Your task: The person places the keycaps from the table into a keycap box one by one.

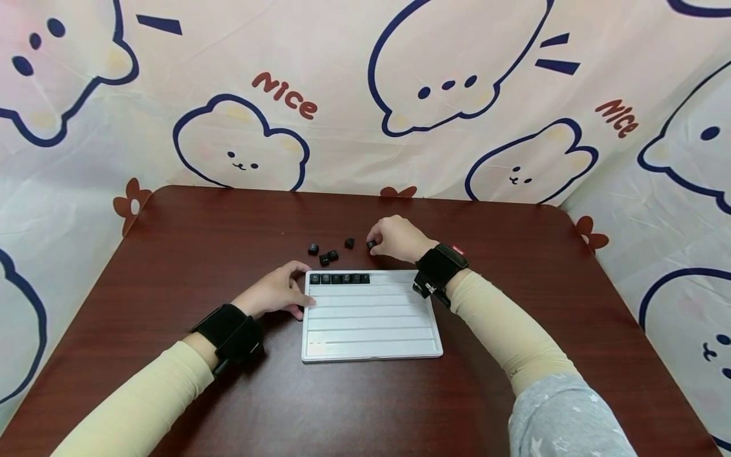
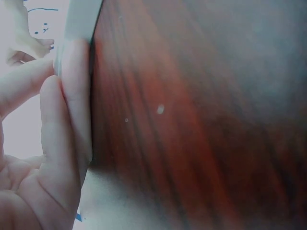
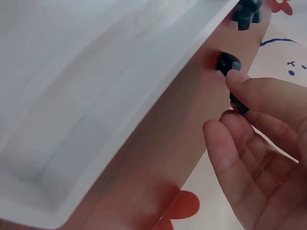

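A white ridged tray (image 1: 371,317) lies on the table, with a row of several black keycaps (image 1: 339,278) along the left part of its far edge. My left hand (image 1: 276,292) grips the tray's left side, thumb over the rim; in the left wrist view the fingers (image 2: 76,96) lie along the tray's edge (image 2: 82,21). Beyond the tray, my right hand (image 1: 400,239) pinches one black keycap (image 3: 238,104) between thumb and fingers. Another loose keycap (image 3: 228,63) sits just past the thumb tip in the right wrist view.
Several loose black keycaps (image 1: 324,259) lie on the brown table (image 1: 228,228) behind the tray, left of the right hand. A cartoon-printed cloth (image 1: 342,152) hangs around the table's back and sides.
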The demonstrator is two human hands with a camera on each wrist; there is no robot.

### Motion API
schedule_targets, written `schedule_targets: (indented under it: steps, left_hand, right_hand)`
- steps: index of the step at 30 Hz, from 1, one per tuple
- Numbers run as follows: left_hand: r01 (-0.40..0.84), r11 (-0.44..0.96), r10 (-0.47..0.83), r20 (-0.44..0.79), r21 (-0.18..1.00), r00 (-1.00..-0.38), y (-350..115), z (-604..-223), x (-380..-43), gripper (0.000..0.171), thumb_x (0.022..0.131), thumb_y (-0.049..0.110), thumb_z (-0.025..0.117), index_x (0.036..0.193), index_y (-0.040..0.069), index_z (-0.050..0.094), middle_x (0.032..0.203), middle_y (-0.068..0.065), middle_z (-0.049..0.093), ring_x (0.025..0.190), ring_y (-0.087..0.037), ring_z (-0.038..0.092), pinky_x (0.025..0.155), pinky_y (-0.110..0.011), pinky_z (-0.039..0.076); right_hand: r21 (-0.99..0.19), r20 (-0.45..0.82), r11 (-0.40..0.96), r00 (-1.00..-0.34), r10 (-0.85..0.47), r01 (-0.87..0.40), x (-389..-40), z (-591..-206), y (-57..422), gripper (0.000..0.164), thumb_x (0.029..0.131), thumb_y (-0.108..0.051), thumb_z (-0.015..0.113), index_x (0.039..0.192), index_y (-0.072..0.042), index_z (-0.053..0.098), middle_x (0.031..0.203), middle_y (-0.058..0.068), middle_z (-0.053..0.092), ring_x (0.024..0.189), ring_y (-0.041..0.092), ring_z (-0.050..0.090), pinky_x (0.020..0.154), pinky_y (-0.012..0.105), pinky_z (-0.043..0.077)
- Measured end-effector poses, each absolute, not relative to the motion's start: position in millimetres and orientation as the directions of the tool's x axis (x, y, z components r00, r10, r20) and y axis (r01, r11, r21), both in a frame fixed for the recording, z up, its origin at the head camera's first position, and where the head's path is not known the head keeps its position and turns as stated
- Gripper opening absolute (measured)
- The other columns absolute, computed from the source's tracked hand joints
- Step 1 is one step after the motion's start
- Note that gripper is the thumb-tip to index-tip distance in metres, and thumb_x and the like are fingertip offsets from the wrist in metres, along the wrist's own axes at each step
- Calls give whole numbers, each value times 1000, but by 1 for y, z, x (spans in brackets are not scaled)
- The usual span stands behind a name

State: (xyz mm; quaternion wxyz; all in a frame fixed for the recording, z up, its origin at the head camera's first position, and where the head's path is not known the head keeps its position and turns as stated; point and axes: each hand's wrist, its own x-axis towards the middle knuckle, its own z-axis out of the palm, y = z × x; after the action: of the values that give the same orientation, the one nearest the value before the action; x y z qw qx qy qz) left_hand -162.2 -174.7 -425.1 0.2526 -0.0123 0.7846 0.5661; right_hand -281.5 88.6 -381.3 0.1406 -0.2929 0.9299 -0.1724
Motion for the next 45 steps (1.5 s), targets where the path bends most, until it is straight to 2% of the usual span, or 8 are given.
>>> schedule_targets:
  steps: [6, 16, 23, 32, 40, 45]
  left_hand:
    - [-310, 365, 261, -416, 878, -871, -175, -425, -161, 67, 89, -5, 77, 145, -2, 40, 84, -17, 59, 56, -19, 64, 57, -29, 59]
    - [-315, 362, 263, -420, 877, -868, -174, -423, -161, 67, 89, -6, 76, 146, -2, 39, 83, -16, 60, 56, -18, 64, 57, -27, 59]
    - [-310, 373, 266, -421, 875, -867, -175, -422, -161, 68, 89, -6, 76, 146, -3, 39, 82, -16, 61, 56, -18, 64, 57, -27, 58]
    - [-314, 369, 269, -424, 875, -865, -174, -422, -162, 67, 90, -6, 75, 145, -3, 39, 83, -16, 61, 56, -17, 64, 57, -26, 58]
    - [-320, 369, 261, -427, 873, -866, -175, -422, -163, 66, 89, -5, 76, 145, -2, 39, 82, -16, 59, 56, -18, 64, 57, -26, 58]
    - [-314, 369, 264, -423, 875, -867, -174, -422, -162, 67, 89, -6, 75, 145, -2, 39, 82, -16, 59, 56, -18, 64, 57, -27, 58]
  right_hand:
    - [-413, -169, 775, -796, -581, -478, -273, -378, 91, 20, 92, -9, 78, 111, -5, 77, 117, 11, 68, 101, 25, 61, 87, 38, 54]
    - [-427, -141, 745, -776, -615, -513, -267, -376, 95, 20, 91, -9, 79, 111, -7, 78, 103, 4, 72, 91, 21, 61, 84, 36, 55]
    - [-419, -130, 743, -775, -618, -522, -261, -376, 97, 21, 92, -10, 78, 113, -8, 78, 105, 6, 74, 92, 21, 64, 83, 36, 57]
    - [-411, -152, 750, -773, -616, -518, -254, -375, 101, 23, 92, -10, 78, 115, -7, 77, 117, 8, 73, 97, 20, 64, 83, 34, 56]
    - [-414, -144, 739, -763, -630, -532, -246, -373, 106, 24, 91, -9, 80, 115, -7, 77, 115, 8, 73, 98, 21, 64, 86, 37, 56]
    - [-398, -142, 730, -750, -647, -555, -242, -374, 109, 23, 90, -10, 81, 112, -7, 77, 111, 7, 73, 93, 20, 64, 82, 35, 56]
